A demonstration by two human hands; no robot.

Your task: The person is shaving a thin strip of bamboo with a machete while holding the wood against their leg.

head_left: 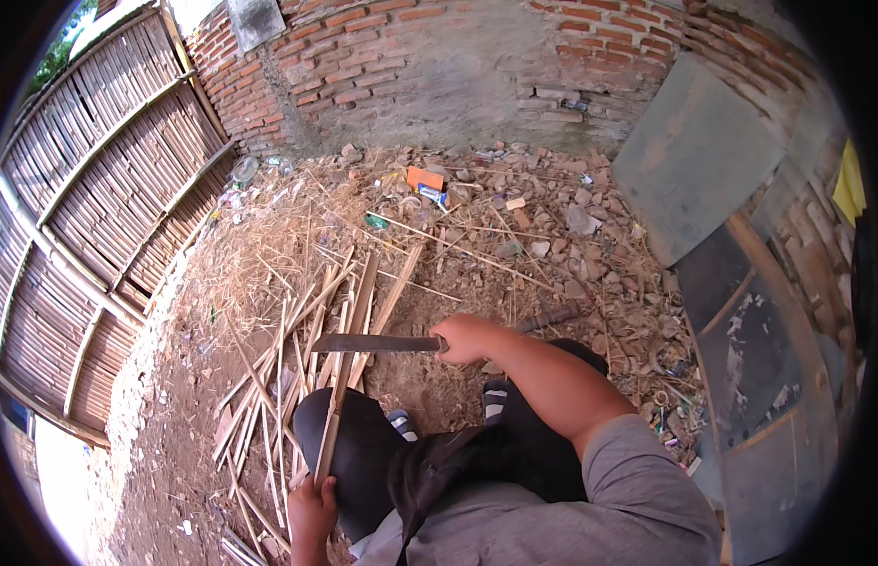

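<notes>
My right hand is closed around the grip of a machete. Its dark, broad blade points left, roughly level across the view. At the lower left, my left hand grips the near end of a bamboo strip. The strip slants up past my bent left knee, and the blade crosses it near the tip; whether the two touch, I cannot tell. Beyond and to the left of the knee lies a loose pile of split bamboo strips on the dirt.
A bamboo-slat fence stands at the left and a worn brick wall at the back. Rubble and bits of litter cover the ground. Grey panels and a dark framed board lean at the right.
</notes>
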